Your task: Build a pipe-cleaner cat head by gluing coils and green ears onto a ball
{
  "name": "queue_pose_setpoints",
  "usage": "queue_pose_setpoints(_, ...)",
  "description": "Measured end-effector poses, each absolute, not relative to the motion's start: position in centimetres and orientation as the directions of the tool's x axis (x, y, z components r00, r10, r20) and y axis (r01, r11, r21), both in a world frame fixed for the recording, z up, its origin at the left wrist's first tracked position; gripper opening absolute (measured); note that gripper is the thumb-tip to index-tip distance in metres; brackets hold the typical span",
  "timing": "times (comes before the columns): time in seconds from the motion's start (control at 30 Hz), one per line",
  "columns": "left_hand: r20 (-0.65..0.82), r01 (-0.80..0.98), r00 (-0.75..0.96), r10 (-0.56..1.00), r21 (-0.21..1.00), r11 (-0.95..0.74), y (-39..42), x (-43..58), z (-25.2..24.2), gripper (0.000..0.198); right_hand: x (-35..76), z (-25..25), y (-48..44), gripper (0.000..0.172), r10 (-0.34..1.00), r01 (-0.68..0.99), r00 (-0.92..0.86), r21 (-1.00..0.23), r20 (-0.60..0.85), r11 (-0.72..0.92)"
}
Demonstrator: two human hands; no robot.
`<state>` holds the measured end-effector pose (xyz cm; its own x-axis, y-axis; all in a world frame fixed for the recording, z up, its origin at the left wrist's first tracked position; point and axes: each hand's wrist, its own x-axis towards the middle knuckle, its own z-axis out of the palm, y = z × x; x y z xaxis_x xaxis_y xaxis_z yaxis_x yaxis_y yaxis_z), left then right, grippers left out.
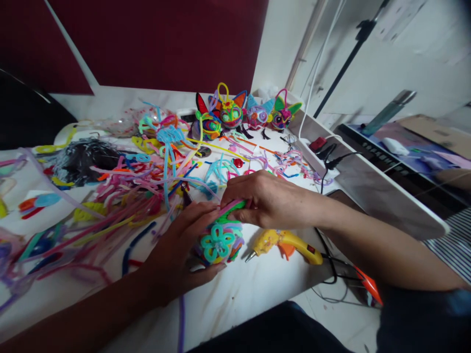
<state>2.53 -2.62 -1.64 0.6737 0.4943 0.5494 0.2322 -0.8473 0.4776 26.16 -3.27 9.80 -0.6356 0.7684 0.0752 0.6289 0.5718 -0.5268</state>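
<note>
Between my hands sits a ball covered in coloured pipe cleaners (235, 245), with a turquoise pipe-cleaner flower (218, 243) on its near side. My left hand (184, 245) wraps round the ball from the left, thumb under it and fingers over the top. With thumb and fingers my right hand (257, 201) grips a green piece with a pink edge (235, 208) at the top of the ball. Whether that piece is fixed to the ball, I cannot tell. Just right of the ball lies a yellow glue gun (285, 242), its nozzle pointing left.
Loose pipe cleaners (128, 181) heap across the left of the table (221, 304). Several finished eared ornaments (231, 115) stand at the back. A white divider panel (379, 189) edges the right side, with black cables (333, 264) hanging near the glue gun. A flask (388, 113) lies beyond.
</note>
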Motion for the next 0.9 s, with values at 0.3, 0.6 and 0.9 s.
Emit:
queue_pose_setpoints(0.3,0.576,0.242,0.657,0.486,0.449,-0.86,-2.6,2.5,-1.7,0.07,26.3,8.3,-3.7,0.012,0.767,0.586,-0.608,-0.535,0.205,0.608)
queue_pose_setpoints(0.6,0.601,0.213,0.659,0.452,0.427,-0.879,-2.3,2.5,-1.7,0.074,26.1,7.7,-4.5,0.02,0.884,0.659,-0.43,-0.605,0.183,0.447)
queue_pose_setpoints(0.9,0.61,0.221,0.679,0.409,0.361,-0.906,-2.1,2.3,-1.3,0.078,26.1,6.4,-5.0,0.026,0.924,0.636,-0.305,-0.674,0.229,0.377)
